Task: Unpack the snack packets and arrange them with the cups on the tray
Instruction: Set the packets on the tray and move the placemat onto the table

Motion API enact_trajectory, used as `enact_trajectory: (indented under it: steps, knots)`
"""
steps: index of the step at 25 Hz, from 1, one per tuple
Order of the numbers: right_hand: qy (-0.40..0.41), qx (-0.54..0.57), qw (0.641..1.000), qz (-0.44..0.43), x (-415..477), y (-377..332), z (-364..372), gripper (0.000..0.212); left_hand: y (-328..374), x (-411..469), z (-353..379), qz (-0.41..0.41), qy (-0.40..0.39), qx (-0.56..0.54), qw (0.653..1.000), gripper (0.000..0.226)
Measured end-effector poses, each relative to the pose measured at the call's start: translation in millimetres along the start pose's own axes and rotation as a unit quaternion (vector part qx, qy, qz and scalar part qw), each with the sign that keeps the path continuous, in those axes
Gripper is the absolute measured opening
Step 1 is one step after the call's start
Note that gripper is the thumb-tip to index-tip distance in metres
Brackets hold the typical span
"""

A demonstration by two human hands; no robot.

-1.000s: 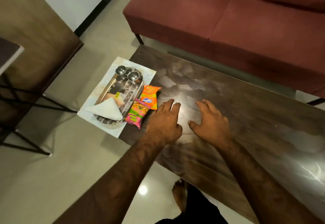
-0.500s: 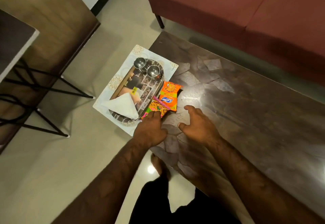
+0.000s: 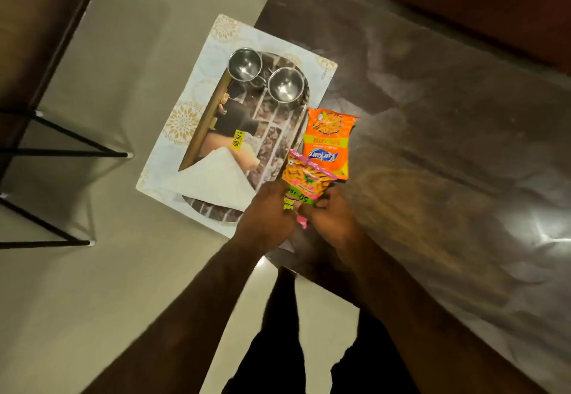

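Nearest the camera, both forearms reach forward over the near edge of the dark glossy bench (image 3: 432, 134). The left hand (image 3: 265, 220) and the right hand (image 3: 335, 223) are both clenched around the lower end of the pink-and-yellow snack packet (image 3: 304, 178), one on each side, holding it up just beside the near right end of the tray (image 3: 272, 134). Its top edge overlaps the near end of the orange snack packet (image 3: 329, 143), which lies flat on the bench, touching the tray's right rim (the blue logo on it reads upside down from here). The tray is a long oval with a printed picture on its floor and a small yellow price sticker (image 3: 237, 142); it sits on a pale patterned placemat (image 3: 197, 106) at the bench's left end, with the mat hanging out past the bench edge over the floor. A folded white napkin (image 3: 213, 181) lies across the near end of the tray. At the tray's far end stand two steel cups, the left cup (image 3: 244, 63) on the far left rim and the right cup (image 3: 285, 85) just beside it, close but apart.
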State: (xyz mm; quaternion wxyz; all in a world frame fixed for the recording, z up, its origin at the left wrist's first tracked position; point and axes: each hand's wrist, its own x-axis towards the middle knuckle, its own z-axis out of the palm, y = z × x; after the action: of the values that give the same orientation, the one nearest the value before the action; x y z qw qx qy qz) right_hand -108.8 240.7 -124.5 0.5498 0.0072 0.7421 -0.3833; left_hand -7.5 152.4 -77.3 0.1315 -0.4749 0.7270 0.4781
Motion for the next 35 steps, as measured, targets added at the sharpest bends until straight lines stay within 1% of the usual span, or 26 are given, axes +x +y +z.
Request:
enact_trajectory:
  steps: [2,3,5,7,9,11,12,14,15,16,17,19,21,23,24,26,28,30,31,32,33,35]
  knots:
    - [0.040,0.062,0.997,-0.009,10.1,2.7,17.4,0.055,-10.9,2.3,-3.2,0.034,-0.004,-0.043,0.999,0.041]
    - [0.050,0.095,0.994,-0.007,13.2,2.6,20.8,0.055,-13.9,2.8,-3.7,0.036,-0.009,-0.050,0.998,0.037]
    - [0.042,0.151,0.988,0.017,14.0,2.0,24.6,0.048,-23.2,6.5,-4.5,0.031,-0.033,-0.078,0.996,0.031]
    - [0.027,0.186,0.982,0.028,7.2,0.3,19.9,0.041,-26.4,10.2,-8.2,0.015,-0.044,-0.109,0.993,0.036]
    - [0.022,0.193,0.981,0.016,-1.8,-6.0,10.1,0.036,-23.4,13.6,-18.1,0.017,-0.016,-0.125,0.992,0.037]
    - [-0.003,0.176,0.984,-0.002,-14.0,-16.6,2.9,0.030,-20.1,18.3,-30.9,0.029,0.025,-0.127,0.991,0.050]
    - [-0.012,0.170,0.985,-0.006,-18.6,-22.2,1.8,0.029,-20.4,22.2,-39.5,0.025,0.019,-0.143,0.989,0.058]
    - [-0.030,0.159,0.987,-0.014,-23.7,-33.3,5.0,0.028,-19.6,29.4,-59.4,-0.007,-0.055,-0.225,0.973,0.065]
    - [-0.042,0.148,0.988,-0.019,-24.1,-39.0,9.3,0.029,-21.3,32.5,-68.6,-0.021,-0.098,-0.267,0.959,0.064]
    - [-0.053,0.133,0.989,-0.021,-22.4,-44.2,14.6,0.031,-23.6,36.3,-77.7,-0.026,-0.119,-0.289,0.950,0.062]
    - [-0.058,0.117,0.991,-0.016,-19.5,-50.1,20.6,0.032,-25.9,40.0,-86.3,-0.027,-0.110,-0.285,0.952,0.060]
    - [-0.046,0.095,0.994,0.002,-12.4,-59.7,27.7,0.033,-32.2,48.0,-101.7,-0.043,-0.050,-0.275,0.959,0.056]
    - [-0.007,0.091,0.996,0.017,-3.4,-64.4,29.3,0.032,-42.1,58.5,-117.6,-0.077,0.020,-0.288,0.954,0.053]
    - [0.049,0.081,0.995,0.012,4.9,-63.7,26.2,0.024,-52.3,69.9,-132.4,-0.093,0.069,-0.293,0.949,0.046]
    - [0.085,0.075,0.994,0.002,9.3,-62.5,23.2,0.021,-57.3,76.1,-137.7,-0.088,0.078,-0.285,0.951,0.040]
    - [0.176,0.035,0.983,-0.031,18.8,-59.2,13.2,0.023,-62.7,86.1,-144.7,-0.071,0.083,-0.244,0.964,0.032]
    - [0.271,-0.067,0.958,-0.068,28.7,-57.5,0.4,0.034,-67.1,93.3,-145.7,-0.049,0.099,-0.178,0.978,0.029]
    - [0.332,-0.169,0.924,-0.082,40.7,-55.6,-10.1,0.052,-72.5,96.8,-144.7,-0.016,0.122,-0.059,0.991,0.032]
    - [0.344,-0.188,0.917,-0.076,46.8,-55.0,-13.8,0.063,-74.8,97.3,-143.5,-0.004,0.134,-0.001,0.991,0.039]
    - [0.339,-0.189,0.919,-0.067,52.9,-55.5,-16.1,0.073,-76.4,97.3,-142.3,0.005,0.147,0.036,0.988,0.047]
    - [0.319,-0.172,0.930,-0.058,59.0,-57.7,-16.4,0.078,-77.3,96.9,-141.6,0.011,0.159,0.052,0.986,0.054]
    - [0.278,-0.115,0.953,-0.039,70.0,-62.2,-13.6,0.077,-78.3,95.5,-142.1,0.004,0.171,0.046,0.984,0.063]
